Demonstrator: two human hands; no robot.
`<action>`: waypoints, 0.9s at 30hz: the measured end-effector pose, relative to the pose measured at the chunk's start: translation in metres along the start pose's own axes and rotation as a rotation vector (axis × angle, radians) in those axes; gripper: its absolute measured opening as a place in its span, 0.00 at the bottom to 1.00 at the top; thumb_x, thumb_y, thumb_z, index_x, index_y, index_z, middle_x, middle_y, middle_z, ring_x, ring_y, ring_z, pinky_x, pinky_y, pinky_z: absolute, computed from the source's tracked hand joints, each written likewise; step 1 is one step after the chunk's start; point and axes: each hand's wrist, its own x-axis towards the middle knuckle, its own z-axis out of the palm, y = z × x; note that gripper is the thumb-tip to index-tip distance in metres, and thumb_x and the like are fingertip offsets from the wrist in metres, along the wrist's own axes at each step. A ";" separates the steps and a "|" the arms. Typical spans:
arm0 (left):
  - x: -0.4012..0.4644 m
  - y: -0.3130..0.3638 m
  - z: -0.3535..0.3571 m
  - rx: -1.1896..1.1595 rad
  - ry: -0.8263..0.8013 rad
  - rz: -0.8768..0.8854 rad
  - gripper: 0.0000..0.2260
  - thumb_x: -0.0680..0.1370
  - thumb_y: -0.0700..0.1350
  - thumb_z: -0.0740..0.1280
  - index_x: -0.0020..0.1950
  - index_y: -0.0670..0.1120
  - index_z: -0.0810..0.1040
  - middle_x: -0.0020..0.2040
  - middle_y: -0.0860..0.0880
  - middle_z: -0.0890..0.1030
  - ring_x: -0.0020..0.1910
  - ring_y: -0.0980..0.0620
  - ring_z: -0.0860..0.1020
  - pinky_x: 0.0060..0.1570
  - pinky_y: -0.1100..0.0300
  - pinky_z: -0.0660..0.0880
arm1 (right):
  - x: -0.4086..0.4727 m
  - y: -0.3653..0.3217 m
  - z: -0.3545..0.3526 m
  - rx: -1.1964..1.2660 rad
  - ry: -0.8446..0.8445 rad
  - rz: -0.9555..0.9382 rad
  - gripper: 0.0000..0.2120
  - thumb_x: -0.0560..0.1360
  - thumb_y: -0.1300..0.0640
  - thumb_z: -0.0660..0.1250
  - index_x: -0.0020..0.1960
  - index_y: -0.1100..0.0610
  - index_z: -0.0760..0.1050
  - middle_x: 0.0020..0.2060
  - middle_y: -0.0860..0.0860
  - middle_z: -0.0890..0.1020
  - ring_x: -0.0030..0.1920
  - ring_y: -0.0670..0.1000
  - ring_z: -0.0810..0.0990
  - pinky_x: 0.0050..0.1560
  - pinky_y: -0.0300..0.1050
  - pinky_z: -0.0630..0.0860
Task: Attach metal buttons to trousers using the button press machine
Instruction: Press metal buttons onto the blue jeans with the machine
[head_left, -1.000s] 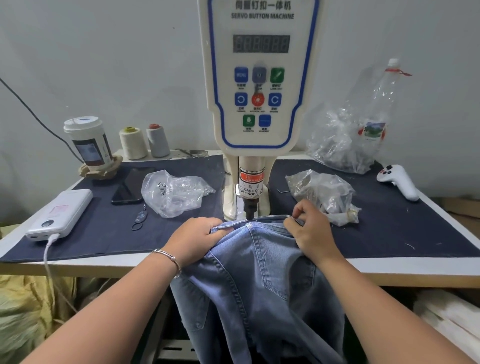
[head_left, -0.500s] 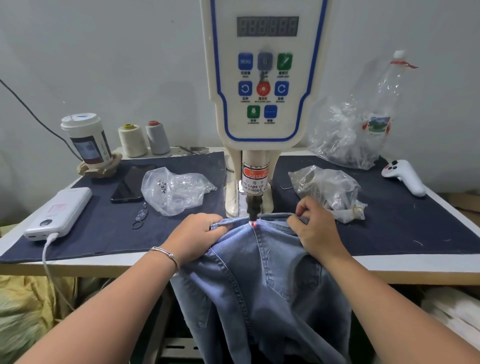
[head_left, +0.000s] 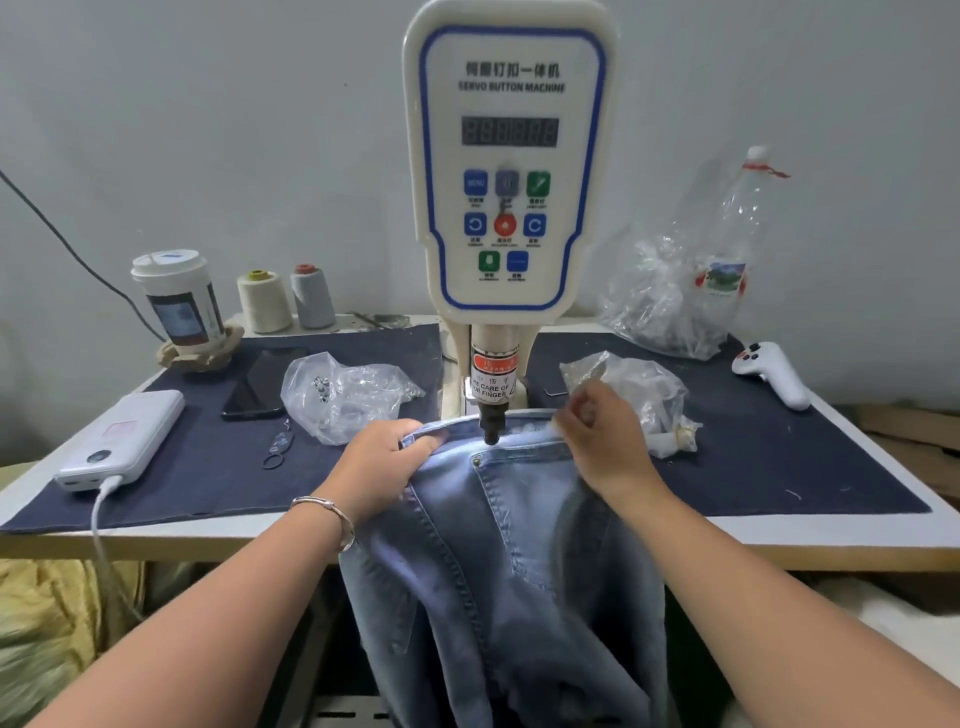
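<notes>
Here, left hand (head_left: 387, 457) gripping trousers (head_left: 498, 561) waistband beside press head (head_left: 491, 415), right hand (head_left: 602, 441) blurred, grip unclear

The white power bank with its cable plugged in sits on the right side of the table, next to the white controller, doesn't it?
Not quite. The head view shows the white power bank, cable plugged in, on the left side of the table, near the black phone. The white controller lies far off on the right side.
</notes>
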 end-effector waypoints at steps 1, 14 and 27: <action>-0.002 0.001 -0.005 -0.058 0.009 -0.027 0.19 0.81 0.50 0.66 0.33 0.46 0.66 0.25 0.55 0.64 0.26 0.57 0.62 0.28 0.65 0.60 | 0.000 -0.013 -0.003 -0.008 -0.017 0.062 0.08 0.73 0.60 0.65 0.36 0.55 0.70 0.28 0.48 0.72 0.29 0.44 0.67 0.28 0.35 0.62; -0.071 0.038 -0.072 -0.695 -0.631 -0.306 0.22 0.62 0.51 0.80 0.50 0.40 0.85 0.48 0.38 0.84 0.48 0.43 0.83 0.51 0.55 0.78 | -0.065 -0.095 -0.021 0.592 -0.784 0.558 0.05 0.75 0.70 0.65 0.45 0.62 0.72 0.37 0.58 0.74 0.35 0.51 0.75 0.35 0.39 0.75; -0.067 0.102 -0.074 -0.504 -0.815 -0.197 0.16 0.65 0.40 0.76 0.52 0.37 0.84 0.51 0.38 0.84 0.47 0.45 0.84 0.48 0.57 0.80 | -0.048 -0.108 -0.073 -0.090 -1.047 -0.005 0.19 0.65 0.52 0.79 0.53 0.53 0.78 0.47 0.52 0.85 0.48 0.54 0.84 0.54 0.53 0.79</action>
